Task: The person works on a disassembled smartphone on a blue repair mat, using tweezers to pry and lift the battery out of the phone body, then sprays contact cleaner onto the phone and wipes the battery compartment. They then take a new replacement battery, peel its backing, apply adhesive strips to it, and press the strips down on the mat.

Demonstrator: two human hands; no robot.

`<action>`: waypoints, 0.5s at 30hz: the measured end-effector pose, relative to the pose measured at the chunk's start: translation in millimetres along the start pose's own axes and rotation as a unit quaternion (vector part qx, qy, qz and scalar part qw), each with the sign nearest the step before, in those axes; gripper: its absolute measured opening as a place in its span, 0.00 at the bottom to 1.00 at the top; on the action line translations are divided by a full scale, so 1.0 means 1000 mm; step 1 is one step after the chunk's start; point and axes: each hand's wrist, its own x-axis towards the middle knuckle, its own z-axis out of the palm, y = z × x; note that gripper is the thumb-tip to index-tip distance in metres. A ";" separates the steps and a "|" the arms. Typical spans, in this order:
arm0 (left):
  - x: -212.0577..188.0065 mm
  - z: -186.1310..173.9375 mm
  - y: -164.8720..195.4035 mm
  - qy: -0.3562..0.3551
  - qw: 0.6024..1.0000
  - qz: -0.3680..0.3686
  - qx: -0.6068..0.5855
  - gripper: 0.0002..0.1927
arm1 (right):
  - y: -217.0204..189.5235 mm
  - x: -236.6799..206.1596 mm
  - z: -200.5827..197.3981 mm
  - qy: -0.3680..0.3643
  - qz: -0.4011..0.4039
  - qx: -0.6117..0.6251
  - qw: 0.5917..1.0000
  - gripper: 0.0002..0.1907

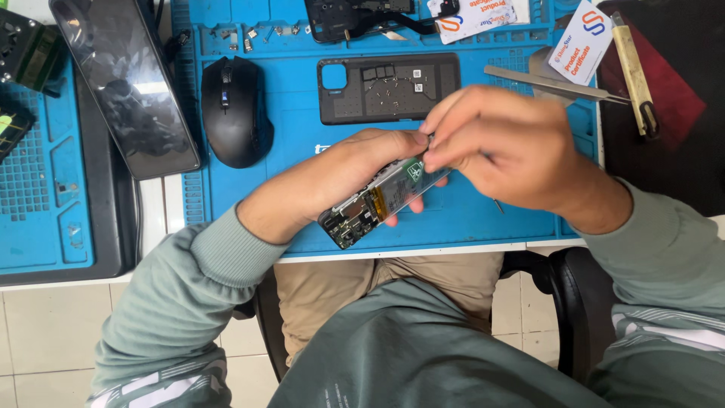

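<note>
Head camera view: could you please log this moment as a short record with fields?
Surface: blue work mat on a white table
Left hand: left hand grips an opened phone, circuit boards and battery exposed
Right hand: right hand, fingertips pinched at the phone's upper end; whether they hold anything cannot be told
Behind hands: dark phone back cover lying inside up, small parts on it
Left of mat centre: black mouse; dark glass panel
Right: tweezers; white card
</note>
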 end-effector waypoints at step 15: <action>0.003 -0.004 -0.004 -0.051 0.996 -0.026 -0.070 0.26 | 0.022 -0.016 -0.008 -0.031 0.118 0.217 0.968 0.06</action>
